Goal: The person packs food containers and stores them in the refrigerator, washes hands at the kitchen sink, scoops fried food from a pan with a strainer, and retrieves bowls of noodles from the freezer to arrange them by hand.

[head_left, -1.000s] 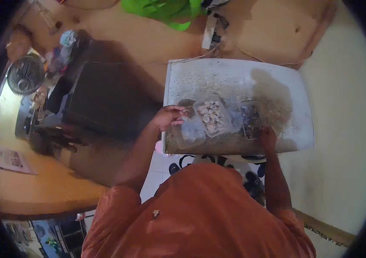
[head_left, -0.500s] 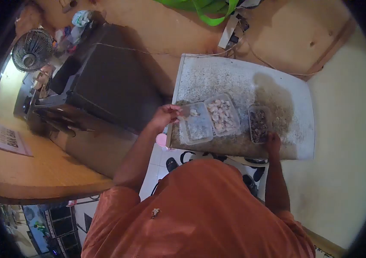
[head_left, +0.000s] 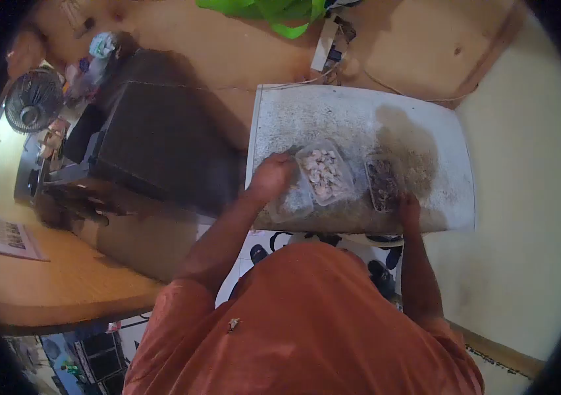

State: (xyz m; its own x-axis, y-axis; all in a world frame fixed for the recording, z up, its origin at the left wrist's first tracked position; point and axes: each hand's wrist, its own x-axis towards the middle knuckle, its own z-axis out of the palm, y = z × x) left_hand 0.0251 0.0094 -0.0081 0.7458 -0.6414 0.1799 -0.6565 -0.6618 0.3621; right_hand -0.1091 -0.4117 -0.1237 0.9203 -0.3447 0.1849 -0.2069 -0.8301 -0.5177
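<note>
Since the left hand [head_left: 272, 176] shifted, it overhangs the leftmost tub [head_left: 293, 204].

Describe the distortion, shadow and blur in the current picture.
Head view: black corners, bowed edges; head view: shadow right of centre on the white tabletop; head view: the sign at left is smeared and the dark pieces beside the right hand blur together.

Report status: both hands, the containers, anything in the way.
Left hand over left container, partly hiding it; grip unclear. Right hand at near corner of dark-filled container. Pale-filled container between them, contents in view.
</note>
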